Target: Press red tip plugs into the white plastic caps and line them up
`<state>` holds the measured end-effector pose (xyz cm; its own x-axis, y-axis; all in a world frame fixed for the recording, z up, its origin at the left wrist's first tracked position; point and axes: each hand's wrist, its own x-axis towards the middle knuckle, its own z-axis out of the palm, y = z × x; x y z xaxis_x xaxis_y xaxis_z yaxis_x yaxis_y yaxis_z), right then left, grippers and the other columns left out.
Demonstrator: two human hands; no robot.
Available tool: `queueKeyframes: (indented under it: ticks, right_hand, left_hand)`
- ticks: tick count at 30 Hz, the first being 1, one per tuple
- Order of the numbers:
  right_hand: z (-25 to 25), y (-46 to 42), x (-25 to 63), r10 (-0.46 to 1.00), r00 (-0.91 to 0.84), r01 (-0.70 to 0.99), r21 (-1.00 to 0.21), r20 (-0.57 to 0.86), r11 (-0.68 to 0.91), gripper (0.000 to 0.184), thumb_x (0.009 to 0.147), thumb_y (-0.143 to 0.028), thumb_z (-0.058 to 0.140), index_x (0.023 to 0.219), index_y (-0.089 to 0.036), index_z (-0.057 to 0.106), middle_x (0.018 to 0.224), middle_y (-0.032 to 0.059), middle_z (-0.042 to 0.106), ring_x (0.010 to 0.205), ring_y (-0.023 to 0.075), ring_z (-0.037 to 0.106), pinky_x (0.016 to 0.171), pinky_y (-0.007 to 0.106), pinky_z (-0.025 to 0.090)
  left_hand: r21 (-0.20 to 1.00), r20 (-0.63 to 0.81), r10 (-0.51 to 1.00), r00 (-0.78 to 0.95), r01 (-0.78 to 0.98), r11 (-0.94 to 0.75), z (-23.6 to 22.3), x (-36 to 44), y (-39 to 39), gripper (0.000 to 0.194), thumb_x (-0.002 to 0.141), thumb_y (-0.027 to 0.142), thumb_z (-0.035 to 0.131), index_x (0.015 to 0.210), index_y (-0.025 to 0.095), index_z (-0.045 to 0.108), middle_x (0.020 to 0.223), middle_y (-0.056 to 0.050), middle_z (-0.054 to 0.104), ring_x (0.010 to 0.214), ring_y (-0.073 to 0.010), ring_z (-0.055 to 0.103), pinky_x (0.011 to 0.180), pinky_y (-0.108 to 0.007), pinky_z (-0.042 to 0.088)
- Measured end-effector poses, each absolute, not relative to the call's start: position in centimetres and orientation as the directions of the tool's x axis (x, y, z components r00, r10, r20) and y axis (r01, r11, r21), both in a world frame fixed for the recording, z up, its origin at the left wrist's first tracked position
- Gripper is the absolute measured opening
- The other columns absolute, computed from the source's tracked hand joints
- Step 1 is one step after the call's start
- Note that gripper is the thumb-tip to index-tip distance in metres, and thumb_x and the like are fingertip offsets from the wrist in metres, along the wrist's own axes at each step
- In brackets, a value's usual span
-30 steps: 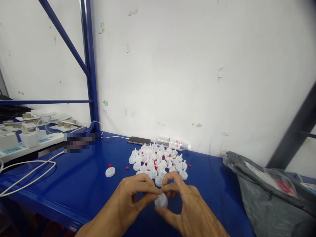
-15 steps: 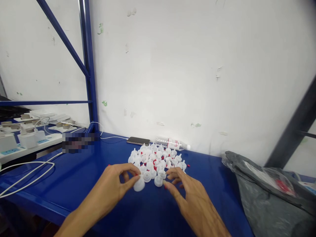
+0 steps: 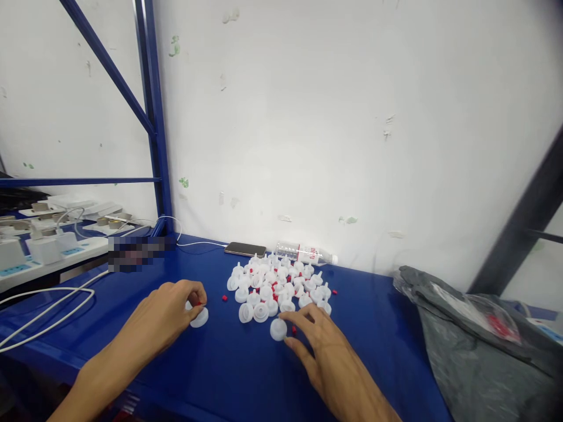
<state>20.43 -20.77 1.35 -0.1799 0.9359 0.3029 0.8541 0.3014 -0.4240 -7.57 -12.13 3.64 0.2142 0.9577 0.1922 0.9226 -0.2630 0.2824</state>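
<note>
My left hand point(image 3: 181, 305) is closed at the left of the pile, its fingertips on a white plastic nozzle cap point(image 3: 200, 319) with a bit of red at its top. The cap's wide base points down, at or just above the table. My right hand point(image 3: 323, 346) has thumb and forefinger at the right side of another white nozzle cap point(image 3: 278, 329), in front of the pile. A small red tip cap point(image 3: 294, 330) lies between those fingers and the palm. Beyond both hands is a pile of white nozzle caps point(image 3: 266, 293) with small red pieces among them.
A single red piece point(image 3: 224, 298) lies left of the pile. Behind stand a phone point(image 3: 245, 249) on a cable and a clear bottle point(image 3: 305, 254) on its side. Grey plastic bags point(image 3: 475, 346) cover the right side. White cables point(image 3: 53, 310) and power strips point(image 3: 83, 249) are at left.
My left hand has moved left, away from the pile, with the white nozzle cap. My right hand has come in to the front nozzle cap, which now sits slightly nearer and turned.
</note>
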Motion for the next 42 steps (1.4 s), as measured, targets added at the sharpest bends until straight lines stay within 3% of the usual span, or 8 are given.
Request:
queueKeyframes:
  ticks: [4, 8, 15, 20, 28, 33, 38, 42]
  right_hand:
    - [1.8, -20.7, 20.6, 0.935, -0.129, 0.836, -0.471, 0.330, 0.282, 0.031, 0.095, -0.020, 0.048, 0.120, -0.030, 0.063, 0.110, 0.0036, 0.065, 0.106, 0.0218, 0.060, 0.097, 0.039, 0.048]
    - [1.2, -20.3, 21.1, 0.946, -0.046, 0.901, -0.396, 0.322, 0.179, 0.034, 0.096, -0.020, 0.044, 0.124, -0.026, 0.063, 0.117, 0.0071, 0.065, 0.109, 0.0249, 0.060, 0.095, 0.041, 0.050]
    - [0.7, -19.9, 21.3, 0.970, -0.109, 0.916, -0.356, 0.218, 0.183, 0.023, 0.091, -0.014, 0.052, 0.098, -0.022, 0.072, 0.099, 0.0066, 0.069, 0.093, 0.0209, 0.066, 0.085, 0.031, 0.050]
    - [0.9, -19.8, 21.4, 0.975, -0.080, 0.910, -0.385, 0.206, 0.156, 0.016, 0.090, -0.014, 0.054, 0.083, -0.021, 0.067, 0.088, 0.0035, 0.068, 0.080, 0.0170, 0.065, 0.073, 0.027, 0.046]
    - [0.9, -20.0, 21.4, 0.971, -0.075, 0.846, -0.501, 0.227, 0.182, 0.018, 0.089, -0.015, 0.050, 0.086, -0.025, 0.065, 0.085, -0.0004, 0.072, 0.081, 0.0175, 0.066, 0.073, 0.028, 0.046]
    - [1.4, -20.3, 21.2, 0.928, -0.019, 0.751, -0.608, 0.371, 0.258, 0.028, 0.087, -0.016, 0.054, 0.108, -0.025, 0.069, 0.093, 0.0016, 0.072, 0.085, 0.0181, 0.066, 0.082, 0.031, 0.049]
    - [2.9, -20.8, 20.6, 0.928, 0.014, 0.562, -0.770, 0.373, 0.301, 0.011, 0.084, -0.025, 0.064, 0.088, -0.024, 0.074, 0.087, 0.0000, 0.073, 0.081, 0.0163, 0.068, 0.078, 0.027, 0.051]
    - [2.8, -20.7, 20.1, 0.949, -0.046, 0.582, -0.764, 0.313, 0.280, 0.011, 0.080, -0.021, 0.066, 0.082, -0.025, 0.076, 0.083, -0.0009, 0.075, 0.079, 0.0173, 0.069, 0.076, 0.027, 0.051]
  left_hand:
    - [0.298, 0.189, 0.959, 0.209, 0.919, -0.259, 3.1, -8.4, -11.5, 0.025, 0.084, 0.028, 0.049, 0.103, 0.029, 0.065, 0.096, -0.003, 0.072, 0.085, -0.0274, 0.067, 0.062, -0.032, 0.038]
    - [0.252, 0.312, 0.931, 0.191, 0.928, -0.275, 3.3, -7.8, -12.2, 0.030, 0.086, 0.035, 0.052, 0.112, 0.027, 0.063, 0.103, -0.007, 0.068, 0.088, -0.0302, 0.066, 0.067, -0.036, 0.039]
    - [0.367, 0.447, 0.832, 0.329, 0.781, -0.506, 1.9, -1.1, -16.6, 0.023, 0.091, 0.041, 0.053, 0.104, 0.028, 0.067, 0.088, -0.001, 0.065, 0.074, -0.0204, 0.063, 0.070, -0.031, 0.044]
    - [0.446, 0.310, 0.865, 0.396, 0.743, -0.500, -1.5, 2.2, -17.3, 0.037, 0.088, 0.040, 0.061, 0.123, 0.028, 0.057, 0.111, -0.006, 0.061, 0.093, -0.0253, 0.064, 0.077, -0.035, 0.047]
    - [0.498, 0.288, 0.853, 0.435, 0.693, -0.522, -2.0, 3.1, -17.0, 0.020, 0.087, 0.025, 0.057, 0.106, 0.028, 0.059, 0.098, -0.001, 0.059, 0.087, -0.0212, 0.063, 0.075, -0.033, 0.044]
    - [0.508, 0.336, 0.833, 0.440, 0.660, -0.553, -2.0, 3.1, -17.1, 0.017, 0.085, 0.026, 0.059, 0.102, 0.027, 0.061, 0.091, 0.000, 0.060, 0.080, -0.0199, 0.061, 0.071, -0.032, 0.042]
    - [0.532, 0.337, 0.823, 0.457, 0.629, -0.567, -2.0, 2.9, -17.1, 0.017, 0.081, 0.027, 0.063, 0.098, 0.027, 0.063, 0.084, 0.002, 0.061, 0.075, -0.0187, 0.059, 0.069, -0.032, 0.041]
    - [0.556, 0.330, 0.815, 0.475, 0.600, -0.575, -2.0, 2.9, -17.0, 0.021, 0.078, 0.025, 0.065, 0.099, 0.026, 0.063, 0.085, 0.001, 0.061, 0.079, -0.0199, 0.059, 0.073, -0.033, 0.042]
